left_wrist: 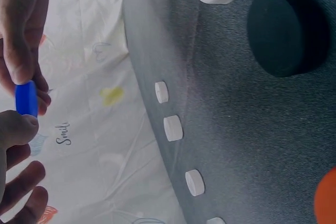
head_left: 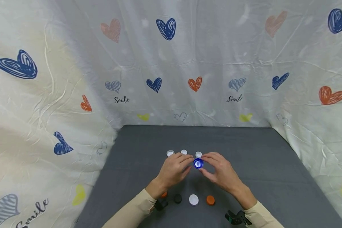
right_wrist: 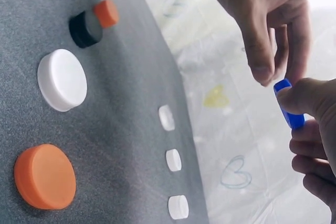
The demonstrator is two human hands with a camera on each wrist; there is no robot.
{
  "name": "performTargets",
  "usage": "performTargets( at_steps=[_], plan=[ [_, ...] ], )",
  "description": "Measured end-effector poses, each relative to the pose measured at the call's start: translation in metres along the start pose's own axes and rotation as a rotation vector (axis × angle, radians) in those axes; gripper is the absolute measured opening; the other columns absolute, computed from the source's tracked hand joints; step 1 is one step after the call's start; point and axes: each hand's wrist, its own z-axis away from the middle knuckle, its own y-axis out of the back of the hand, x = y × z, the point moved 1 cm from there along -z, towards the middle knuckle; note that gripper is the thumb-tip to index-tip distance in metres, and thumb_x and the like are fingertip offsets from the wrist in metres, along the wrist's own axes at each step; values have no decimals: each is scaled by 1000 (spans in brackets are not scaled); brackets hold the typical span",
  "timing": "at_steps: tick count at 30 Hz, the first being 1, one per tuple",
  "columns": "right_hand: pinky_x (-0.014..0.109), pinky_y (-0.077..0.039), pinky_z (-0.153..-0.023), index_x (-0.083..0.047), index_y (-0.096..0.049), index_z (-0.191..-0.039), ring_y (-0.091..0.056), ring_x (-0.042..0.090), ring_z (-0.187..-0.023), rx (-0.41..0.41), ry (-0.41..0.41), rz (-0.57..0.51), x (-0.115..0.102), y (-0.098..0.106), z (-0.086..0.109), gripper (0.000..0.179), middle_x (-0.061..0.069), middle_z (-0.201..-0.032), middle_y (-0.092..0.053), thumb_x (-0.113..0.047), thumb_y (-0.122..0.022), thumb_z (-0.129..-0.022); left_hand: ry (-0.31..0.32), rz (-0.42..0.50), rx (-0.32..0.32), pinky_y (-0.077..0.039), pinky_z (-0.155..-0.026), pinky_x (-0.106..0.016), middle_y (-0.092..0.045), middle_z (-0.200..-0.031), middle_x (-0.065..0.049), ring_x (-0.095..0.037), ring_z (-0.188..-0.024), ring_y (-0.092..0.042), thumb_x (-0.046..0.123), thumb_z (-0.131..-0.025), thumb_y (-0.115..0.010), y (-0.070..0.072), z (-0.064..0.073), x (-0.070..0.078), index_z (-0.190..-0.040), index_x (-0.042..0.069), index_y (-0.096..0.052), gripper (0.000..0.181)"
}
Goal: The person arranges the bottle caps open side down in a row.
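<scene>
A small round blue bottle cap [head_left: 198, 163] is held up above the table between both hands, its hollow side toward the head camera. My right hand [head_left: 220, 169] pinches it by the right edge between thumb and fingers; the right wrist view shows that thumb across the cap [right_wrist: 292, 114]. From the other side, my left hand [head_left: 174, 169] reaches in with thumb and fingers spread apart. Its fingertips are right at the cap's left rim, and its thumb overlaps the cap's edge in the left wrist view.
Nearer the body lie a black cap [head_left: 177, 198], a large white cap [head_left: 193, 199] and two orange caps, one [head_left: 210, 200] on the right, the other [head_left: 163, 194] partly behind the left wrist. Small white caps [head_left: 183, 152] line up beyond the hands on the grey tabletop [head_left: 245, 152].
</scene>
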Motion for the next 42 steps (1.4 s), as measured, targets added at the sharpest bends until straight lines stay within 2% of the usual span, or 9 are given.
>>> performTargets(
  at_steps=[10,19,22,25,29,33,36,42],
  plan=[
    [42,-55,-91,-16,-74,-115,-63,16,-112,-11,-26,-86,-2,-1,1,35,-1,-117,-70,-31,-82,-84,-87,4,123,-55,-79,-26,-76,-107,2,-13,-92,-66,22,-83,-84,-3,2,-1,-107,12,-78,26],
    [45,-54,-95,-20,-74,-116,-63,15,-116,-62,-88,-145,-4,0,4,31,-2,-119,-70,-37,-76,-90,-125,-16,129,-55,-79,-25,-76,-108,0,-15,-93,-67,24,-84,-83,-4,5,0,-109,11,-78,29],
    [45,-54,-95,-20,-74,-114,-63,15,-115,-58,-86,-155,-4,0,4,27,-2,-119,-71,-35,-75,-91,-108,14,127,-55,-81,-25,-76,-108,0,-14,-92,-68,22,-84,-83,-5,5,-1,-110,11,-77,29],
    [43,-53,-95,-20,-75,-114,-63,15,-115,-39,-76,-144,-4,0,5,26,-5,-119,-70,-33,-75,-91,-54,85,110,-55,-83,-24,-76,-106,1,-13,-92,-68,21,-83,-82,-7,7,-1,-109,11,-77,28],
    [34,-51,-97,-18,-75,-115,-62,14,-114,-1,-47,-120,-2,1,6,32,-5,-118,-70,-29,-80,-86,73,221,77,-55,-83,-22,-75,-103,4,-9,-90,-67,21,-86,-78,-9,9,-2,-105,12,-76,21],
    [22,-46,-99,-14,-74,-117,-62,14,-112,43,3,-99,-1,1,5,39,-3,-118,-70,-26,-85,-81,208,349,63,-54,-71,-20,-74,-95,7,-7,-81,-65,22,-89,-75,-11,11,-4,-100,16,-75,13],
    [19,-44,-100,-12,-74,-118,-62,15,-111,74,49,-86,0,1,5,43,-2,-119,-70,-24,-86,-79,290,452,53,-55,-63,-23,-73,-89,7,-7,-76,-66,21,-90,-74,-12,10,-5,-97,17,-75,8],
    [17,-40,-105,-14,-71,-125,-61,17,-113,108,105,-80,3,0,3,54,-1,-123,-68,-18,-88,-74,502,758,-44,-58,-60,-28,-74,-83,6,-2,-70,-66,20,-90,-74,-11,8,-5,-94,17,-77,6]
  ],
)
